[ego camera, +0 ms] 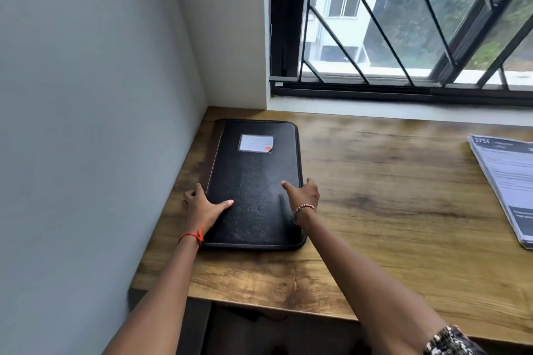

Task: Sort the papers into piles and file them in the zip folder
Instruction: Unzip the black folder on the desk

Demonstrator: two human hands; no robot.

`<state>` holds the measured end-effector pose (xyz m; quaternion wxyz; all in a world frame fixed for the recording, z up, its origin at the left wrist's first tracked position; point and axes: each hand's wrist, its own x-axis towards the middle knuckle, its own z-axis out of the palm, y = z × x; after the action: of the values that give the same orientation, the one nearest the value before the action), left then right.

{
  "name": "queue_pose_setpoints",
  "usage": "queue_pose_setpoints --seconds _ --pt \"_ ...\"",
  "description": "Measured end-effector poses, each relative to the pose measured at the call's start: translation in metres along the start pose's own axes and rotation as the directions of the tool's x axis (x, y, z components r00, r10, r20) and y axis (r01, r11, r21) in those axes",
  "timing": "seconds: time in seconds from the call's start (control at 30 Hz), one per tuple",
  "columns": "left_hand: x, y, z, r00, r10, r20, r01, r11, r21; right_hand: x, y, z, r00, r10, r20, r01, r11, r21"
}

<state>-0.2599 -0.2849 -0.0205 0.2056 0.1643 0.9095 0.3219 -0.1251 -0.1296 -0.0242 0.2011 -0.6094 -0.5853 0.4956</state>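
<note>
a closed black folder (253,176) lies flat in the worktop's (375,181) left corner, its long axis running away from the person and its label (256,142) end toward the window (403,23). both hands clasp its near half, left hand (202,207) at the left edge, right hand (304,199) at the right, thumbs on the cover, fingers hooked over the sides. the papers (510,181) lie well apart to the right, nearer the right hand.

Black zip folder (253,184) with pale label, centre; brown wood-grain desk (389,181); grey-and-white papers (507,181), right edge; red wrist thread (191,236), lower left.
</note>
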Motion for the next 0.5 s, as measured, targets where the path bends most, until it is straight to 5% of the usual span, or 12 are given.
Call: queue_pose_setpoints --seconds 0.13,0.5 --pt "-0.016 0.025 0.021 1.0 0.021 -0.015 -0.021 0.999 -0.026 0.017 0.001 -0.031 0.996 0.073 -0.046 -0.065 0.985 0.163" --pt "-0.07 0.124 0.139 0.984 0.145 0.106 -0.144 0.989 -0.018 0.085 0.044 -0.177 0.956 0.168 -0.239 -0.112 0.966 0.231"
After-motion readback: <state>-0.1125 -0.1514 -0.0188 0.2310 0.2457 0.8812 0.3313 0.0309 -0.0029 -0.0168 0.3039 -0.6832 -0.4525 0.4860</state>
